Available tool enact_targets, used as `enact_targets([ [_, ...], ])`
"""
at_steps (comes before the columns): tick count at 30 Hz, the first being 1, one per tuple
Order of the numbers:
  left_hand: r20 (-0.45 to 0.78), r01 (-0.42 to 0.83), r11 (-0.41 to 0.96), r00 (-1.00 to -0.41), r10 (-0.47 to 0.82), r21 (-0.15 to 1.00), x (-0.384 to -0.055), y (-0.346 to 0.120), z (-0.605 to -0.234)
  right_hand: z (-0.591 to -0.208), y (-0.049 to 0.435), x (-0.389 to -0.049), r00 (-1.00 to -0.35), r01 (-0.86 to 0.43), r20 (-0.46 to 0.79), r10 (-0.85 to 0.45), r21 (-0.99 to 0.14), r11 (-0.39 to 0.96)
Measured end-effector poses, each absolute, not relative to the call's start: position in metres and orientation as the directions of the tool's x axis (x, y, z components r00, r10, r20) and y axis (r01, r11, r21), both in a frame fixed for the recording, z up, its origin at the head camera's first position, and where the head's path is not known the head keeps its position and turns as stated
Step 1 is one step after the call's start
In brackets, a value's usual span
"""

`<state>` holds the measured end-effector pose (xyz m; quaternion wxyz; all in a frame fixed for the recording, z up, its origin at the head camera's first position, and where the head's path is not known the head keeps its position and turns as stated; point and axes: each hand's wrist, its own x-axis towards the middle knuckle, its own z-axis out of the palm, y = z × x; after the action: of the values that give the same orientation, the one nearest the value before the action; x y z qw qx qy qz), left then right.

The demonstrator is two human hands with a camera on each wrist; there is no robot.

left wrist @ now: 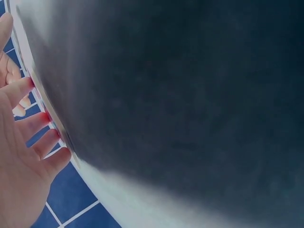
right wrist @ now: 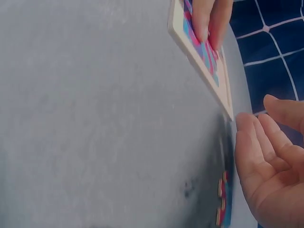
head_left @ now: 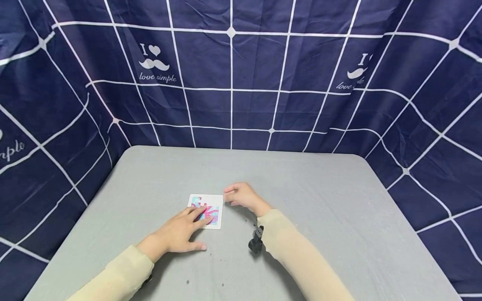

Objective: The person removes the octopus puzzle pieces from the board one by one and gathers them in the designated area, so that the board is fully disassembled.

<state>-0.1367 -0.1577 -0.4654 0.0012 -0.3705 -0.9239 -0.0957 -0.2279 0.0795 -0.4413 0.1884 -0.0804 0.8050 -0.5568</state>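
Touching a puzzle that looks partly full, the left hand lies loose; the right hand holds nothing. Loose bits seem left.

Head view: the left hand covers part of the board; specks on the worktop are too small to identify; the lower edge cuts both sleeves. Left wrist view: dark blur obscures the worktop; the frame crops the left hand. Right wrist view: the top edge truncates the board, the right edge the right hand; a coloured piece is blurred.
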Motion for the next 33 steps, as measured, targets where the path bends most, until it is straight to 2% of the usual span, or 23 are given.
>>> enact_targets([
  [8,0.039,0.68,0.716,-0.728,0.684,0.158,-0.133,-0.155,-0.466,-0.438,0.065,-0.228,-0.909,0.057,-0.202,-0.365,-0.927,0.372],
  [18,0.096,0.707,0.695,-0.707,0.701,0.134,-0.128,-0.154,-0.468,-0.437,0.048,-0.225,-0.893,0.044,-0.205,-0.402,-0.926,0.374],
  [33,0.017,0.679,0.715,-0.727,0.687,0.167,-0.121,-0.151,-0.464,-0.44,0.029,-0.221,-0.892,0.081,-0.231,-0.388,-0.927,0.366],
])
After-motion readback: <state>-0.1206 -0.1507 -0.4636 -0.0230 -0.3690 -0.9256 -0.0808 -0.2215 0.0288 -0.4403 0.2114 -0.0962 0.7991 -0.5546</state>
